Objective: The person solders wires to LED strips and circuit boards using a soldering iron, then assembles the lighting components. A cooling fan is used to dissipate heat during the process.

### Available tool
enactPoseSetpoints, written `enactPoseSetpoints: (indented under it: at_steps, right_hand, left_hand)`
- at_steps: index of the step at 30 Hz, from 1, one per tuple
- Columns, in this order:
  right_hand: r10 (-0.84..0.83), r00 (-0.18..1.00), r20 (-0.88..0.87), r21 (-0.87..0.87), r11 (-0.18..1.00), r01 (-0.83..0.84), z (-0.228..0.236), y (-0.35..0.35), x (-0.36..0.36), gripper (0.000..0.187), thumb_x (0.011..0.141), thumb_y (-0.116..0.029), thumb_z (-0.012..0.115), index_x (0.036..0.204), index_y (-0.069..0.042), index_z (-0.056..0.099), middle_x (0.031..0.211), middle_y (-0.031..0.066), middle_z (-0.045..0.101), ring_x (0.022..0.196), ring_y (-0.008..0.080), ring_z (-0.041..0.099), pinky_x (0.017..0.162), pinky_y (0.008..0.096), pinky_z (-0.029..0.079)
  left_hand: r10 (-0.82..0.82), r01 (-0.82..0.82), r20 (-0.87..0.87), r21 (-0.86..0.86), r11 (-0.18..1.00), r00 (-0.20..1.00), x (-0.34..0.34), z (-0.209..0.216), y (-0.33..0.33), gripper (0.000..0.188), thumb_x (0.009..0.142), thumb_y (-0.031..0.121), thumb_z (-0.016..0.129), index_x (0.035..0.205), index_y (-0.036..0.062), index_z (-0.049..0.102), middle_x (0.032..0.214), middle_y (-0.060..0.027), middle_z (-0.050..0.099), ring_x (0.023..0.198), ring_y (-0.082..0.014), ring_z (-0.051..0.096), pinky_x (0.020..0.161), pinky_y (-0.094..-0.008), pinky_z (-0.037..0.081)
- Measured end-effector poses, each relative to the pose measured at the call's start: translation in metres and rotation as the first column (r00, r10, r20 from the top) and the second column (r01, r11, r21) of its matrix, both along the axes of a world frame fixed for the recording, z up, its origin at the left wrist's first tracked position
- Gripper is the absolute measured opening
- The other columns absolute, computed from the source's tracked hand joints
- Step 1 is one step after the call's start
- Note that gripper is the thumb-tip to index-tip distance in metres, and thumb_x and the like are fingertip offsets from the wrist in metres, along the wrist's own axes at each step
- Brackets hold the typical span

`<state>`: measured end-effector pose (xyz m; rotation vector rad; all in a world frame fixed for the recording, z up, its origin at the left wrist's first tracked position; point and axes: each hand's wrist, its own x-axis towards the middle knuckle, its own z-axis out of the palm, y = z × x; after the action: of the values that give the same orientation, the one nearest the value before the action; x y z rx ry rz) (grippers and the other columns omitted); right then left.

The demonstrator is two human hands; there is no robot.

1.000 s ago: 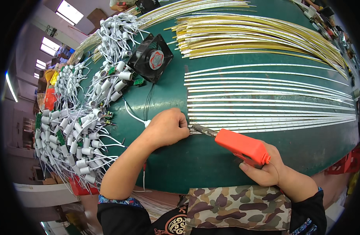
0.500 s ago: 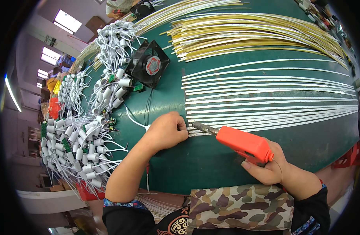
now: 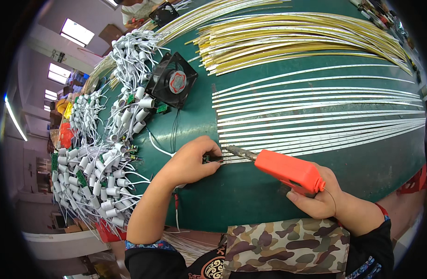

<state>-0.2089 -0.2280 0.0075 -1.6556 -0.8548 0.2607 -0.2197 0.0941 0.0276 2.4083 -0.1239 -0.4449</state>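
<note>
Closest in, just past the camouflage apron (image 3: 287,246), the right hand (image 3: 318,197) has its grip wrapped round the red handle of a soldering iron (image 3: 287,172); a relaxed but steady hold should serve best, with the wrist low so the tip does not wander. A little farther off, the left hand (image 3: 192,160) curls thumb and forefinger about a small dark part (image 3: 206,159) by the strip ends (whether that grip truly pinches it, I cannot tell). Those fingers are near the iron's dark tip, so they would be safer tucked to the left, with the metal coming in from the right. The white strips (image 3: 287,129) lie side by side on the green counter (image 3: 250,195), the nearer ones ending by the tip, though contact is hard to judge; a brief, light touch would likely spare them. Leftward, white lamp sockets (image 3: 97,181) sit heaped; beyond stands a black fan (image 3: 172,81), and farther, a yellow-and-white bundle (image 3: 297,42).
</note>
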Motion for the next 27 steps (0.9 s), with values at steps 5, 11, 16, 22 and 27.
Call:
enactPoseSetpoints:
  at_steps: [5,11,16,22,27]
  right_hand:
    - [0.002,0.998,-0.062,0.01,1.0,-0.001,-0.002,0.001,-0.001,0.049,0.075,-0.005,0.069,0.121,0.0,0.054,0.092,0.0127,0.065,0.072,0.0252,0.064,0.066,0.0332,0.051]
    - [-0.01,0.999,-0.047,0.019,1.0,0.011,-0.005,0.001,-0.001,0.047,0.075,-0.005,0.07,0.12,0.001,0.054,0.091,0.0126,0.065,0.071,0.0252,0.064,0.065,0.0329,0.051]
    - [-0.016,1.0,-0.024,0.008,1.0,0.016,-0.003,0.001,0.0,0.046,0.075,-0.005,0.07,0.119,0.001,0.055,0.091,0.0131,0.064,0.073,0.0274,0.064,0.066,0.0337,0.051]
    - [-0.021,1.0,-0.023,0.003,1.0,0.021,-0.005,0.0,0.0,0.046,0.076,-0.006,0.07,0.119,0.001,0.054,0.092,0.0138,0.064,0.076,0.0288,0.064,0.068,0.0344,0.051]
    - [-0.008,0.999,-0.041,0.012,1.0,0.009,-0.004,-0.001,0.0,0.046,0.076,-0.006,0.069,0.119,0.001,0.054,0.095,0.0145,0.064,0.077,0.0295,0.064,0.069,0.0344,0.051]
  left_hand:
    - [-0.098,0.112,0.102,-0.138,0.984,0.99,-0.004,-0.006,0.006,0.016,0.07,0.002,0.072,0.084,0.0035,0.065,0.088,-0.0075,0.057,0.085,-0.0225,0.056,0.078,-0.0324,0.044]
    - [-0.101,0.106,0.129,-0.032,0.994,0.986,-0.007,-0.006,0.001,0.016,0.071,0.002,0.073,0.085,0.0037,0.065,0.085,-0.0071,0.055,0.083,-0.0219,0.056,0.074,-0.0318,0.045]
    - [-0.255,0.222,0.306,0.14,0.965,0.917,-0.008,-0.008,0.0,0.012,0.073,0.005,0.073,0.082,0.0044,0.064,0.081,-0.0079,0.055,0.078,-0.0268,0.056,0.067,-0.0361,0.046]
    - [-0.374,0.285,0.405,0.264,0.921,0.834,-0.01,-0.006,-0.002,0.016,0.072,0.006,0.073,0.082,0.0036,0.061,0.082,-0.0091,0.056,0.077,-0.0296,0.057,0.066,-0.0382,0.046]
    - [-0.298,0.254,0.332,0.169,0.952,0.895,-0.01,-0.005,0.0,0.022,0.073,0.007,0.074,0.091,0.0037,0.061,0.082,-0.0099,0.057,0.078,-0.0296,0.057,0.067,-0.0378,0.046]
